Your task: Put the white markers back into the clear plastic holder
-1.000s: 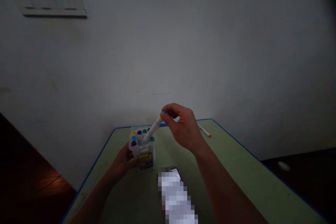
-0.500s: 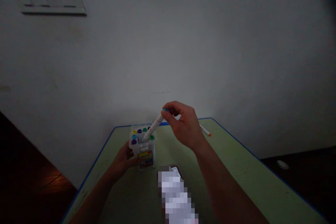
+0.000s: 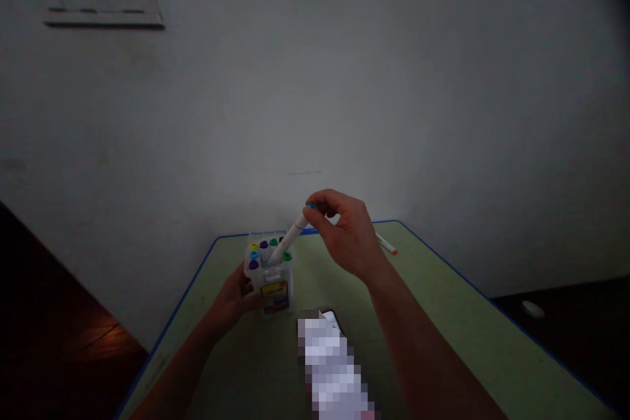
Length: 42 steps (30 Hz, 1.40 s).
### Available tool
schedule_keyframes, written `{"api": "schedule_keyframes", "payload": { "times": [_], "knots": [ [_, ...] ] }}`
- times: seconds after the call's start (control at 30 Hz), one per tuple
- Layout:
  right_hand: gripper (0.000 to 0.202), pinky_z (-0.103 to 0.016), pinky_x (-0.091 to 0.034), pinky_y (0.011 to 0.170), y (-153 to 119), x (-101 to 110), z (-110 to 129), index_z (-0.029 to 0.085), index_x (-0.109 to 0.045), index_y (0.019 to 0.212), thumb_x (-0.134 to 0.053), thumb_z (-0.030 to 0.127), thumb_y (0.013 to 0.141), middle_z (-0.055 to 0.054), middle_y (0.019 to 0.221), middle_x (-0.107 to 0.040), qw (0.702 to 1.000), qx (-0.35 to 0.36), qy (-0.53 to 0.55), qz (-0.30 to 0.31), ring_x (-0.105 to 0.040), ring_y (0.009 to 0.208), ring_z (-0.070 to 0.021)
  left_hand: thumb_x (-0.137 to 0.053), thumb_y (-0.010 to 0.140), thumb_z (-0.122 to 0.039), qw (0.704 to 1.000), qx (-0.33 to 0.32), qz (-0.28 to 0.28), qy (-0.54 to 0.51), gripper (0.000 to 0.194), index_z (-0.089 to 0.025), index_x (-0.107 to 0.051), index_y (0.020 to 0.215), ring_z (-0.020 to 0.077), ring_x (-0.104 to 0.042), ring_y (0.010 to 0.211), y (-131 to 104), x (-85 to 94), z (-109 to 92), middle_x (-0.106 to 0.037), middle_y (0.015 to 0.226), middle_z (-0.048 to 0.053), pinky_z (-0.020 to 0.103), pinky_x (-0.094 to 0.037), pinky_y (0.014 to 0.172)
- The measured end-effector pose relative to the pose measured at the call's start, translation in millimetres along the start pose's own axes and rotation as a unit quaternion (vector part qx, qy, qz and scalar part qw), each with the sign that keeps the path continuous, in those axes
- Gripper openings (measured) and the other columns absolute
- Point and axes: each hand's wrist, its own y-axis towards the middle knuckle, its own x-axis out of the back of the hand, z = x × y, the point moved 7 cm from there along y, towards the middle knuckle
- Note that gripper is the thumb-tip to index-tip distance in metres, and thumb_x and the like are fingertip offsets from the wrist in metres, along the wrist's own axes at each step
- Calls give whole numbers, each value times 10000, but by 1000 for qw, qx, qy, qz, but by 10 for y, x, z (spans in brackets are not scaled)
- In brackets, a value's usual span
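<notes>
My left hand [image 3: 236, 298] is closed round the lower left side of a clear plastic marker box [image 3: 270, 275], which has a yellow and dark label on its front. Several markers stand upright in the box, with purple, yellow, blue and green caps showing. Between the thumb and fingers of my right hand [image 3: 344, 233] is the blue-capped end of a white marker [image 3: 294, 234]. This marker leans to the right, its lower end inside the box's opening. Behind my right wrist, another white marker [image 3: 387, 244] with an orange end lies on the table.
The green table [image 3: 443, 315] has a blue edge and stands against a grey wall [image 3: 394, 92]. A phone [image 3: 333, 321], mostly covered by a pixelated patch, lies near me. On the dark floor at right is a small white object [image 3: 533, 309].
Almost nothing differs. The whole view has shifted slightly, while both hands keep their grips and the white marker stays tilted in the box.
</notes>
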Motion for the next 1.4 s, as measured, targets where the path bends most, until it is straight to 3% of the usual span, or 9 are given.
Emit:
{"api": "schedule_keyframes", "payload": {
  "times": [0.63,1.4],
  "knots": [
    [71,-239,-380,604,-4,-41,9,158,-583,716,-524,194,733,6,622,-562,1000,-5,-8,21,-484,589,-100,-689,512,-126,1000,6,-11,-6,638,-188,-460,1104,306,-557,1026,2,8,-1,-666,993,72,423,-467,822],
    [77,-235,-377,595,-9,-63,25,159,-584,706,-528,204,735,3,621,-562,999,-4,-9,38,-485,592,-103,-696,543,-134,1000,-11,0,-2,632,-194,-456,1125,295,-528,1072,-2,-11,-17,-642,1057,74,449,-426,885]
  ]
}}
